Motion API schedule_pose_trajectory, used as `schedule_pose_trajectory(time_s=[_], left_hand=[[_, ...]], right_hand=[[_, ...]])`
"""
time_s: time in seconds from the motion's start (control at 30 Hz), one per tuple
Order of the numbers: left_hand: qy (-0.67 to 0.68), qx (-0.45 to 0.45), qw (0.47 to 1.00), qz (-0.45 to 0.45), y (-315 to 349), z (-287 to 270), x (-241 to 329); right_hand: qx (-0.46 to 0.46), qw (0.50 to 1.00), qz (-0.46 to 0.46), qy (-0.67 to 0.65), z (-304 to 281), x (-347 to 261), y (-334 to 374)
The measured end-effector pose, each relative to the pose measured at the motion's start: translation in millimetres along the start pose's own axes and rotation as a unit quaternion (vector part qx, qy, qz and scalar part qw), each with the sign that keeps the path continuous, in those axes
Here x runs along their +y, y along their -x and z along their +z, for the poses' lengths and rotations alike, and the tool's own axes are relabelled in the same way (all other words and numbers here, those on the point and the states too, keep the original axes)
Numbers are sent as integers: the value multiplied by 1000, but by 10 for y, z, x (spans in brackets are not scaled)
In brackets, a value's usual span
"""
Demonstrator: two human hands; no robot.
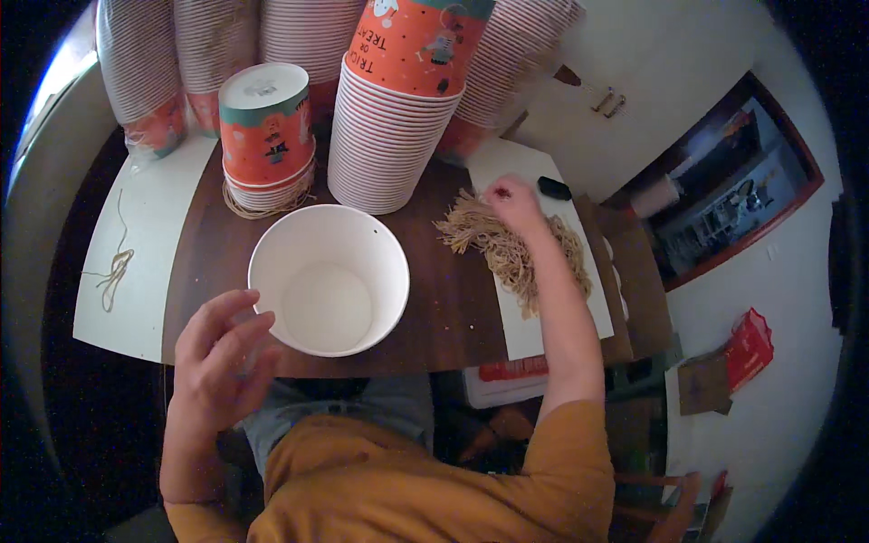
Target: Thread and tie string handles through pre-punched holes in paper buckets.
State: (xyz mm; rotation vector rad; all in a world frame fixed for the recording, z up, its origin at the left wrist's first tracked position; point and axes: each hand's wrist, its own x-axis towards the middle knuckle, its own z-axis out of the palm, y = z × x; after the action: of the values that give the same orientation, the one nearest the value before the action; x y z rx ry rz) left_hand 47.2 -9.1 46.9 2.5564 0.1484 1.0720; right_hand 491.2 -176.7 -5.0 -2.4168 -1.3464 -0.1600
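Observation:
A white paper bucket (328, 281) stands with its mouth up near the table's front edge, and a small dark hole shows high on its far right wall. My left hand (222, 357) is at the bucket's left side, fingers apart, with fingertips at the rim; whether they press on it I cannot tell. To the right lies a tangled heap of beige twine cords (511, 258). Over the heap's far end, my right hand (516, 206) has its fingers curled closed, slightly blurred, and what is in them is hidden.
Upside-down orange buckets (267, 140) with cord around their base stand behind the white one. A tall bucket stack (389, 127) rises beside them; wrapped stacks (217, 54) line the back. Loose cord (118, 267) lies left. A black object (554, 188) sits beyond the twine.

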Motion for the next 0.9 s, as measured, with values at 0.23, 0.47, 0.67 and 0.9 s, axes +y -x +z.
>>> schedule_pose_trajectory(time_s=[0.23,0.47,0.67,0.9], left_hand=[[28,6,999,-13,-134,-15,-15],[71,14,996,-50,-120,-106,-186],[230,48,962,-142,-238,-64,-239],[379,-83,899,-203,-182,-133,-228]], right_hand=[[124,822,42,-554,-842,-171,-435],[2,832,-86,-548,-1937,-1637,-399],[-262,863,-177,-394,-1249,-2629,17],[-312,856,-132,-391,-786,-2676,159]])
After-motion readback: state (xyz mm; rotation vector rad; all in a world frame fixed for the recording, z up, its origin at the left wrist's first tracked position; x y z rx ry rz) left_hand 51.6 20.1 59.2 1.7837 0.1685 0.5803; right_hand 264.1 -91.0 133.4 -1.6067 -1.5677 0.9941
